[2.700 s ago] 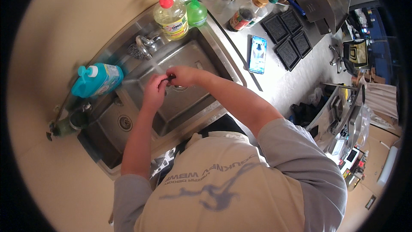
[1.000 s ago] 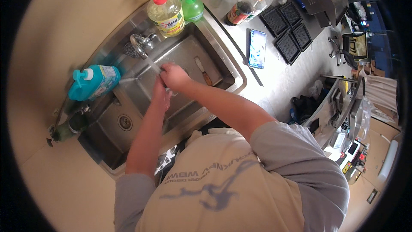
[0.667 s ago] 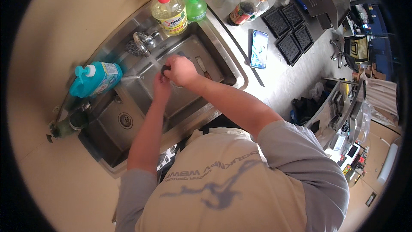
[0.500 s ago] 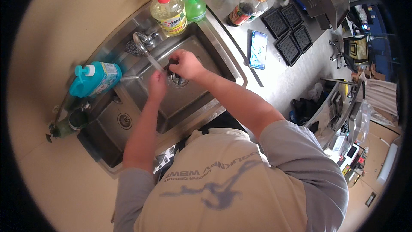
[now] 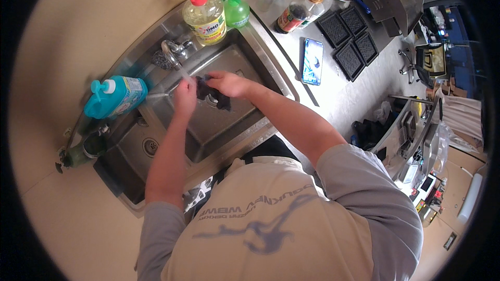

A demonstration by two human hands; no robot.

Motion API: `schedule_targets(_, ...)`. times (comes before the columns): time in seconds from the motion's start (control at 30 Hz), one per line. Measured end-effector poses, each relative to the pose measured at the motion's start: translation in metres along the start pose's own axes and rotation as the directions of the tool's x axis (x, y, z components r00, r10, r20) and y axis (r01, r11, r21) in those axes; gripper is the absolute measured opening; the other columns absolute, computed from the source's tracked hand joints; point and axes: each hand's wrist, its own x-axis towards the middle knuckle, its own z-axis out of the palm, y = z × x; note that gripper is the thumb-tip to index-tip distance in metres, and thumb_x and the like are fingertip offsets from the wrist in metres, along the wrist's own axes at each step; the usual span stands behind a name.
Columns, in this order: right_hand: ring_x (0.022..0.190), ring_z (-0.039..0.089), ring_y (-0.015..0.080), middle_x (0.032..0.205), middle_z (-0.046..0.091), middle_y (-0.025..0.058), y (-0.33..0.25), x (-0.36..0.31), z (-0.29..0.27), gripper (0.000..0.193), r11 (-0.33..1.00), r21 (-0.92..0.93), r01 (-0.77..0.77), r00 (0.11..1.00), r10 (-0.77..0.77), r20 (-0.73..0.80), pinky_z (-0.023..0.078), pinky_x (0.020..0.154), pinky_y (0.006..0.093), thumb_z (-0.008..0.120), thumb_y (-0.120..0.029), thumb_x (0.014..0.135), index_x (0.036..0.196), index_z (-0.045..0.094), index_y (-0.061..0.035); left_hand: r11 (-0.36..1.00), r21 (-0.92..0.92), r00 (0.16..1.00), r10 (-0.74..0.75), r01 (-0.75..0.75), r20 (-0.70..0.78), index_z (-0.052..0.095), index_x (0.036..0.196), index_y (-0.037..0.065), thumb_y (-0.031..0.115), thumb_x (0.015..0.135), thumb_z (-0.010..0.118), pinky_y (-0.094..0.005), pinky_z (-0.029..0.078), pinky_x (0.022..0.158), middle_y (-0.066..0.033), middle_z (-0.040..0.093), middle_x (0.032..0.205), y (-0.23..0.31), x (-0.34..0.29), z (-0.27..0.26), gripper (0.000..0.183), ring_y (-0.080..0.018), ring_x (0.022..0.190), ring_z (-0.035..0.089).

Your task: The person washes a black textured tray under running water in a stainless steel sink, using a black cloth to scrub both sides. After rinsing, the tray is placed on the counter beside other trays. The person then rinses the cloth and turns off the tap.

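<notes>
Beige wall fills the upper left of what we see, and below it a stainless steel double sink [image 5: 271, 80] is set into a grey, shiny table [image 5: 338, 99]. We stand over the right basin with both hands under the chrome tap [image 5: 172, 52], from which a thin stream of water comes down.

Our left hand [image 5: 185, 96] and right hand [image 5: 226, 83] are close together and both closed on a small dark cloth [image 5: 211, 93], which hangs wet and crumpled between them, above the bottom of the right basin. The fingers are curled into the cloth, not spread.

On the sink rim behind the tap stands a clear bottle of yellow dish liquid [image 5: 204, 13] with a red pump cap and a label with red and blue on the front. Just beside it, to the right, is a small round green bottle [image 5: 236, 13]. On the left rim a teal bottle [image 5: 114, 96] with a white pump lies on its side, near a dark green object that we cannot tell exactly.

On the table at the right of the sink lies a smartphone [image 5: 312, 61] with a blue screen, flat. Behind it are four black square trays [image 5: 350, 39] with a grid texture, placed two by two. Near the wall stand a jar with an orange lid [image 5: 297, 10] and some dark bottles.
</notes>
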Motion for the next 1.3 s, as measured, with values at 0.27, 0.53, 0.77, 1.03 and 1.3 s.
schedule_targets(0.27,0.097,0.061,0.0133,0.106,0.069,0.0051,0.001,0.015,0.005,0.036,0.948,0.314,0.047,0.997,-0.025,-0.072,0.049,0.09,0.0332,0.055,-0.031,0.104,0.122,0.062,-0.0003,0.789,-0.547,0.957,-0.178,0.279,0.231,0.062,0.111,0.004,0.032,0.105,0.055,-0.0321,0.051,0.087,-0.0027,0.064,0.104,-0.05,-0.02,0.015,0.03,-0.0158,0.096,0.061)
schedule_targets(0.53,0.11,0.064,0.0371,0.112,0.066,0.0256,0.032,0.022,0.016,0.038,0.95,-0.281,0.135,0.943,-0.21,-0.258,0.049,0.098,0.0402,0.047,-0.004,0.091,0.128,0.057,-0.002,0.756,-0.607,0.951,-0.31,0.245,-0.002,0.059,0.114,0.004,0.029,0.105,0.053,-0.031,0.05,0.086,-0.0046,0.062,0.106,-0.037,-0.01,0.003,0.028,-0.0136,0.096,0.058)
schedule_targets(0.77,0.108,0.066,0.0374,0.114,0.067,0.0248,0.017,0.012,0.034,0.05,0.979,-0.202,-0.003,0.991,-0.025,-0.135,0.051,0.094,0.043,0.046,0.0,0.088,0.137,0.048,-0.0065,0.943,-0.333,0.999,-0.005,0.017,0.036,0.062,0.112,0.002,0.019,0.103,0.058,-0.0279,0.048,0.083,-0.0025,0.064,0.1,-0.001,-0.017,-0.003,0.02,-0.0097,0.092,0.056)
schedule_targets(1.03,0.086,0.066,0.024,0.101,0.069,0.0145,0.011,0.029,0.043,0.033,0.998,-0.047,-0.052,0.996,0.048,-0.077,0.053,0.078,0.0379,0.061,-0.027,0.097,0.121,0.064,-0.0042,0.852,-0.52,0.986,-0.129,0.053,-0.11,0.058,0.124,0.008,0.021,0.102,0.059,-0.0348,0.05,0.087,-0.0032,0.064,0.114,-0.001,-0.023,0.005,0.026,-0.0154,0.099,0.061)
schedule_targets(1.3,0.09,0.062,0.0223,0.102,0.068,0.014,0.017,0.04,0.075,0.036,0.92,0.387,-0.067,0.966,0.157,-0.207,0.051,0.084,0.0398,0.052,-0.029,0.103,0.117,0.065,0.0018,-0.05,-0.869,0.851,-0.184,0.492,0.492,0.056,0.135,0.013,0.053,0.104,0.039,-0.0497,0.045,0.104,-0.0068,0.061,0.134,-0.015,-0.04,0.021,0.053,-0.0276,0.121,0.058)
